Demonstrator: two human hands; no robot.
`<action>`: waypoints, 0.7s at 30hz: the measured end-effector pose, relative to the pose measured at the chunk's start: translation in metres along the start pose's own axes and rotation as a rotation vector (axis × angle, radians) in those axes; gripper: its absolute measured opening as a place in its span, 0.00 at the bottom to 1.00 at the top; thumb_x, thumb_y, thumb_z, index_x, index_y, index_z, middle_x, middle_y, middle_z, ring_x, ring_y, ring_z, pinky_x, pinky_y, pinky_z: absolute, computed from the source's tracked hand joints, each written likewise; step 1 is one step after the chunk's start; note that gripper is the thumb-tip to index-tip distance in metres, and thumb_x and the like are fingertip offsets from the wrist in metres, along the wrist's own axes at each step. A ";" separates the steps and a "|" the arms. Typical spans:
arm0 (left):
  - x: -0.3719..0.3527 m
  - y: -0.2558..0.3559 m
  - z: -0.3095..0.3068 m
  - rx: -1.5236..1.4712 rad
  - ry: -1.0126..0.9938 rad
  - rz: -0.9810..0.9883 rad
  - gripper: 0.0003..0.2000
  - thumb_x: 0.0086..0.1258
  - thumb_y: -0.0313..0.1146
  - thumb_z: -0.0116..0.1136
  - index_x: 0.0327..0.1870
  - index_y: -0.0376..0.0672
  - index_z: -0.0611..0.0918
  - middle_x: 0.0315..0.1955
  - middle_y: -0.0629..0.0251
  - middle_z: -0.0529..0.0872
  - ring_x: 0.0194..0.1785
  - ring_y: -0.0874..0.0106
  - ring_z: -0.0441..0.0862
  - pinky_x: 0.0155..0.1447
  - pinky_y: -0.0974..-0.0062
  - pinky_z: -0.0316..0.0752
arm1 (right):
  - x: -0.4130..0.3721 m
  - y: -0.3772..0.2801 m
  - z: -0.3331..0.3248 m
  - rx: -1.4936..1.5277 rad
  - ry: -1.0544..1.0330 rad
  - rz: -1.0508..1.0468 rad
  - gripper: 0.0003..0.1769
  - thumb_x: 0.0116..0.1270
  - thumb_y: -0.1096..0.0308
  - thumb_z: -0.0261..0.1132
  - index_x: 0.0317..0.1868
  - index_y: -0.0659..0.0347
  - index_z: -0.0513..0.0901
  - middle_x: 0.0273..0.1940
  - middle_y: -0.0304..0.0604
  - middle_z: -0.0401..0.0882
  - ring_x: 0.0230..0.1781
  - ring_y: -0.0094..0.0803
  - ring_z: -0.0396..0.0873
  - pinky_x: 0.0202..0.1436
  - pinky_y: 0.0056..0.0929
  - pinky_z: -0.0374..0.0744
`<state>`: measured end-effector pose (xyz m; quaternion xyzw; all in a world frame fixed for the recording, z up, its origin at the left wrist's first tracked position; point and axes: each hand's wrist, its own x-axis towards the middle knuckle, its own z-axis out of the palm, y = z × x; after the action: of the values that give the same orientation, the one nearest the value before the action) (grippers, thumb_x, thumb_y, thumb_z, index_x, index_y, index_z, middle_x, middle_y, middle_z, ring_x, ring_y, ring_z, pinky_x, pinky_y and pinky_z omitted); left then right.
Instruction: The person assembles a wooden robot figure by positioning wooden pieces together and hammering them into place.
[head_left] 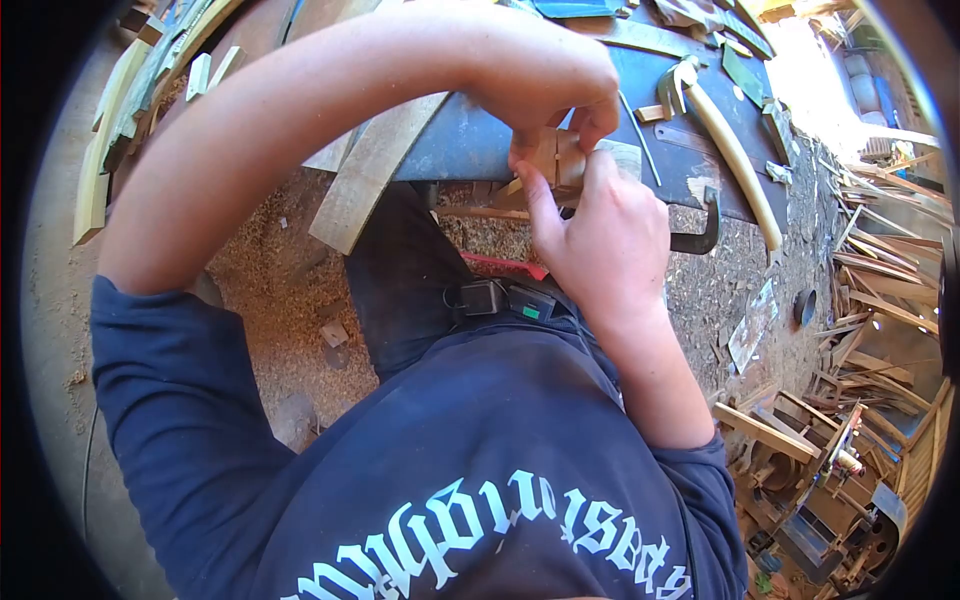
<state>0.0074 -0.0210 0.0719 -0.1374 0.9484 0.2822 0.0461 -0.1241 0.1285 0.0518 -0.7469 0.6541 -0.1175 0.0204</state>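
At the near edge of the dark blue workbench, a small pale wooden block sits between my two hands. My left hand reaches over from the far side, its fingers bent down and closed on the block. From the near side my right hand grips it, thumb along the left and fingers curled on the right. Part of the block is hidden by my fingers. Another pale wood piece shows just beyond my right knuckles. A dark clamp is at the bench edge, right of my right hand.
A hammer with a long wooden handle lies on the right of the bench. One board juts over the near edge at left. Wood strips are heaped on the floor at right, above a machine. Sawdust covers the floor.
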 end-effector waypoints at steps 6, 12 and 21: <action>-0.029 0.002 0.022 -0.119 0.210 -0.074 0.26 0.53 0.21 0.74 0.57 0.47 0.89 0.43 0.54 0.93 0.47 0.60 0.91 0.52 0.61 0.86 | 0.002 0.016 -0.004 -0.006 -0.010 -0.035 0.30 0.64 0.42 0.76 0.29 0.63 0.79 0.22 0.52 0.82 0.24 0.52 0.84 0.31 0.46 0.80; -0.061 0.020 0.055 0.006 0.487 -0.262 0.38 0.56 0.26 0.76 0.74 0.49 0.77 0.53 0.54 0.90 0.51 0.57 0.89 0.58 0.60 0.84 | 0.001 0.036 -0.024 0.166 -0.002 -0.132 0.24 0.60 0.48 0.81 0.32 0.59 0.80 0.21 0.40 0.76 0.22 0.42 0.78 0.30 0.40 0.75; -0.059 0.066 0.098 -0.367 0.845 -0.469 0.27 0.62 0.26 0.76 0.65 0.42 0.85 0.59 0.57 0.88 0.48 0.70 0.89 0.47 0.74 0.85 | 0.030 0.076 -0.019 0.379 -0.006 -0.541 0.32 0.58 0.64 0.80 0.63 0.60 0.83 0.58 0.51 0.82 0.59 0.49 0.81 0.64 0.42 0.80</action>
<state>0.0465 0.0993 0.0342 -0.4542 0.7626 0.3460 -0.3041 -0.1981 0.0906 0.0608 -0.8769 0.3982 -0.2363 0.1290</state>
